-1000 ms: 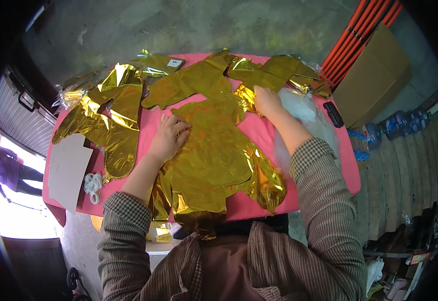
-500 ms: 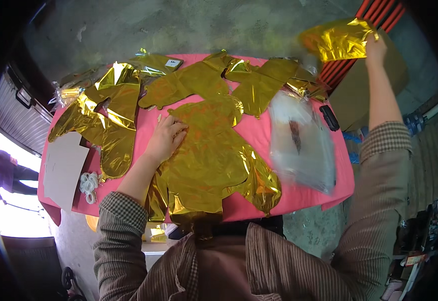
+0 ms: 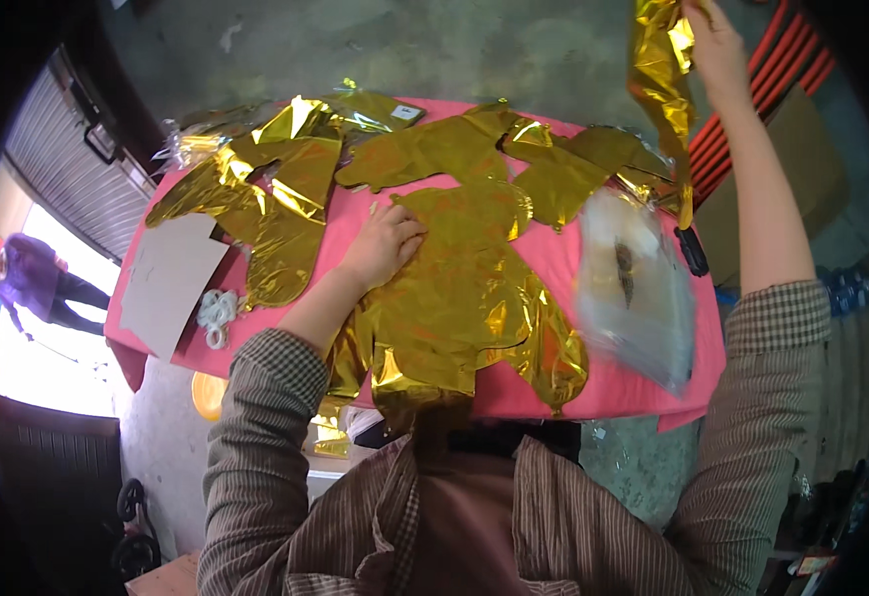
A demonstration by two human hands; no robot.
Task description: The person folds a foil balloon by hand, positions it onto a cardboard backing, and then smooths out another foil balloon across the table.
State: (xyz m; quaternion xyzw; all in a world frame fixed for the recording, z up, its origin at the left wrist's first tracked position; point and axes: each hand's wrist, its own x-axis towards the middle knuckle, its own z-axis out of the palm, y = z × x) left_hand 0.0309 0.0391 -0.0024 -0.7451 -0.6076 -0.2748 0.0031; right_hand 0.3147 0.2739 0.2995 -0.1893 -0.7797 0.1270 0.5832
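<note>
A flat gold foil balloon lies across the middle of the table, its lower end toward my body. My left hand rests on its upper left edge, fingers slightly bent and lying on the foil. High at the far right, my right hand grips another gold foil balloon by its edge. That piece hangs down in a long crumpled strip past the table's far right corner. More flat gold foil pieces spread over the left and the far side of the table.
The pink-covered table also bears clear plastic bags, a black object, white card and a bundle of white rings. Beyond the right corner are red bars and cardboard. A person stands at the left doorway.
My right hand has risen farther up, and its foil has swung from spread sideways to hanging down. My left hand stays on the middle balloon. The whole view has shifted slightly.
</note>
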